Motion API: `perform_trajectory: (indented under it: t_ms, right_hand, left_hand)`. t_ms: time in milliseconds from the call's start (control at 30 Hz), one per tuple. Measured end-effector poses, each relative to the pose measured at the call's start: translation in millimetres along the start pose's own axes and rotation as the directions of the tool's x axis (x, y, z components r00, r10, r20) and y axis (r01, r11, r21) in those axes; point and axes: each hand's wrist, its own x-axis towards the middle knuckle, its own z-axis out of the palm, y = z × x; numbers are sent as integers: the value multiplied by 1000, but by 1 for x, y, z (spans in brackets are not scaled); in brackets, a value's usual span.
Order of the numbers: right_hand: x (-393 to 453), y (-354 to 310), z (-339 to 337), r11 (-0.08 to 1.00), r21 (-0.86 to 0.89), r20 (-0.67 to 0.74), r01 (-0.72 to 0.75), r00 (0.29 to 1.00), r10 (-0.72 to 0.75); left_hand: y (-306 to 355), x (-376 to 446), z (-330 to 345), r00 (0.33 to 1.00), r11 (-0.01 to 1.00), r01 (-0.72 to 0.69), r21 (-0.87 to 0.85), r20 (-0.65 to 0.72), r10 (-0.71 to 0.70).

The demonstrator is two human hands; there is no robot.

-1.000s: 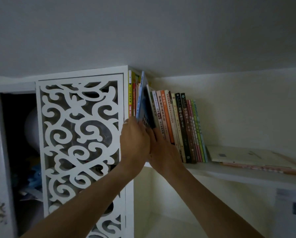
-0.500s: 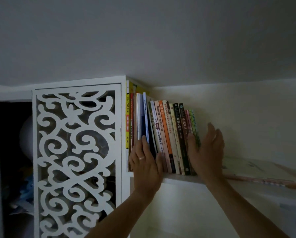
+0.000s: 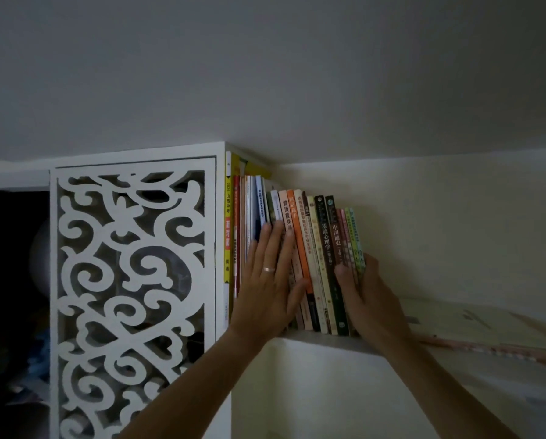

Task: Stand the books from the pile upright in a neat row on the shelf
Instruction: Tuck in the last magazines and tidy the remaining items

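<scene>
Head view: the room is dim, with a plain ceiling close above a white shelf (image 3: 322,342) set into a pale wall. At the shelf's left end stands a row of books (image 3: 300,255) — leaning slightly left against a white fretwork cabinet door (image 3: 132,280). The left hand (image 3: 270,282), a ring on it, lies flat with fingers spread on the spines, holding nothing. The right hand (image 3: 368,299) clasps the row's right end, thumb in front. Toward the shelf's right end — a flat pile of books (image 3: 474,327).
</scene>
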Motion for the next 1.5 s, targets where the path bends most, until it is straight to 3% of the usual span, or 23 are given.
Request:
perform_trajectory:
  t_ms: [333,600,700,800,867,967,1033,1100,1167,1233,1300,1433,1500]
  right_hand:
    - [0,-14,11,999,-3,-26,-45,999,45]
    - [-8,-9,2,993,114,74,-31,997,22]
    - [-16,-12,-5,1000,-4,92,-15,996,16]
    - [-22,-19,-25,975,-221,63,30,998,-17]
    - [-24,-17,-44,936,-347,-7,53,998,-59]
    - [-24,-1,-79,882,-470,-145,-33,989,-41]
    - [-25,18,-104,779,-595,-208,-197,974,88]
    - [-29,40,-126,586,-712,-236,-387,918,319]
    - [-33,60,-142,471,-708,-282,-526,822,494]
    - [-34,74,-155,423,-655,-310,-626,733,605]
    - [-34,78,-160,424,-636,-301,-645,713,633]
    - [-34,73,-157,548,-637,-289,-542,827,482]
    - [-33,71,-158,625,-561,-323,-543,839,439]
  left_hand:
    - [4,2,14,990,993,63,-98,-116,-75]
    - [9,-8,9,997,997,72,-1,-33,-72]
    - [24,-14,7,992,992,122,-6,-29,-122]
    - [58,-16,6,963,964,265,-26,-39,-266]
    - [88,-15,9,984,984,174,-37,-42,-176]
    - [138,-4,22,991,953,-31,-302,118,70]
    - [167,7,29,909,895,55,-444,392,139]
    - [184,16,40,800,880,154,-450,580,157]
    - [192,25,49,716,871,224,-438,680,158]
    - [194,33,56,683,854,280,-439,716,144]
    - [191,37,62,684,854,289,-432,717,131]
    - [186,38,69,728,862,213,-459,663,174]
    - [186,37,69,747,857,193,-478,638,188]
